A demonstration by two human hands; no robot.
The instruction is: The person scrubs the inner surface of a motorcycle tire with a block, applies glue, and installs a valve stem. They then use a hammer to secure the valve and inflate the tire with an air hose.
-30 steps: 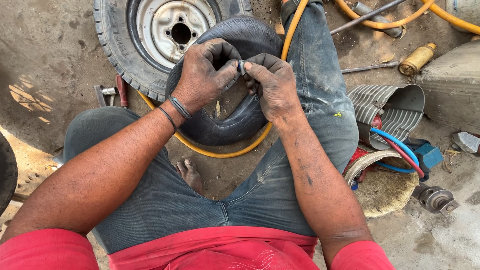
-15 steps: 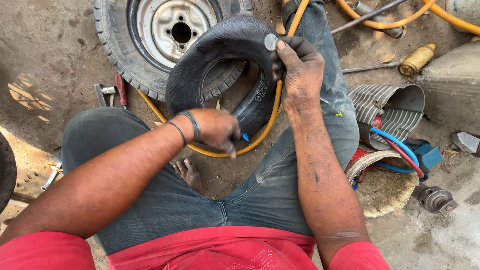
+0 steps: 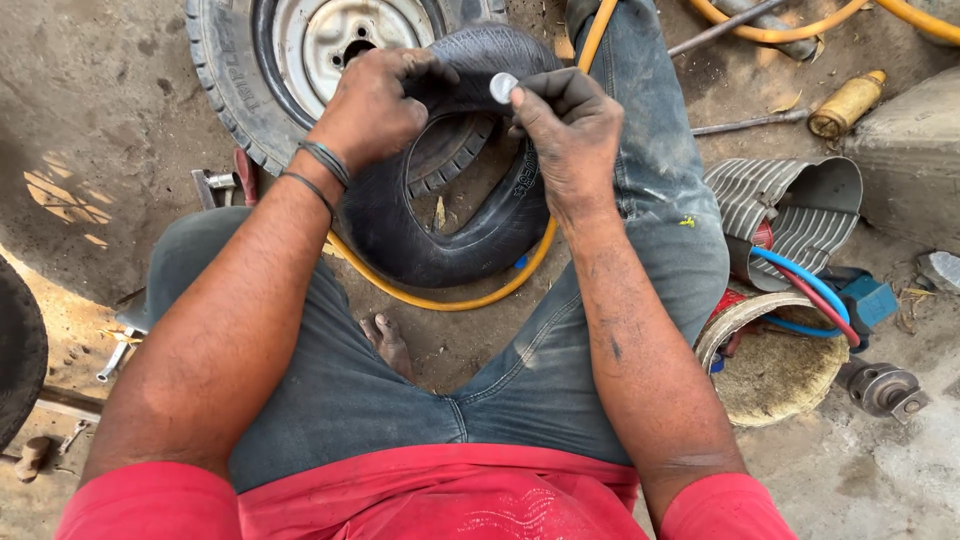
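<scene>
Two bare hands hold a black rubber inner tube (image 3: 440, 240) up at top centre: the left hand (image 3: 375, 105) clenches its upper edge to steady it, while the right hand (image 3: 570, 130) pinches a small round silver patch (image 3: 503, 87) against the rubber.
</scene>
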